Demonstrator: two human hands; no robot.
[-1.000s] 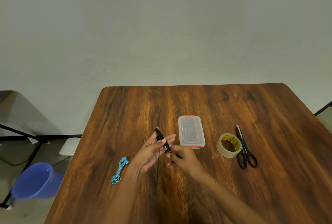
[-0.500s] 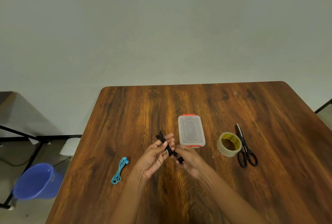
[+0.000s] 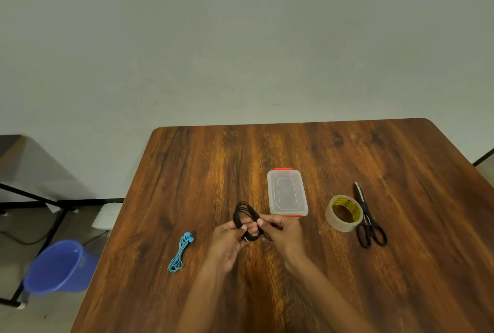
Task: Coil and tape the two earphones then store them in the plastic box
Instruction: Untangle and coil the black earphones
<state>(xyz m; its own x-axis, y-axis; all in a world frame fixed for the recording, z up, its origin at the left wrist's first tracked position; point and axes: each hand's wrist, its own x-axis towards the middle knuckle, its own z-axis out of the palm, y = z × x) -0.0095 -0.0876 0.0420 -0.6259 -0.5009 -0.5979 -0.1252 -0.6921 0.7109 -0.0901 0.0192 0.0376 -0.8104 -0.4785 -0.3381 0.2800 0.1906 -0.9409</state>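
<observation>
Hands: left hand point(image 3: 232, 237) and right hand point(image 3: 284, 228) both pinch black earphone point(image 3: 244, 216) coil | risk: untaped loops spring apart if either pinch slackens reaching for tape roll point(image 3: 344, 213)

Black earphones point(image 3: 246, 219) partly hidden behind fingers of left hand point(image 3: 230, 239) and right hand point(image 3: 283, 231); earbuds not discernible. Near edge of plastic box point(image 3: 287, 193) covered by right fingertips. Both forearms cut off at bottom edge. Table point(image 3: 401, 279) cropped at right and bottom. Print on tape roll point(image 3: 343, 212) too small to read. Blue bucket point(image 3: 58, 268) blurred.
</observation>
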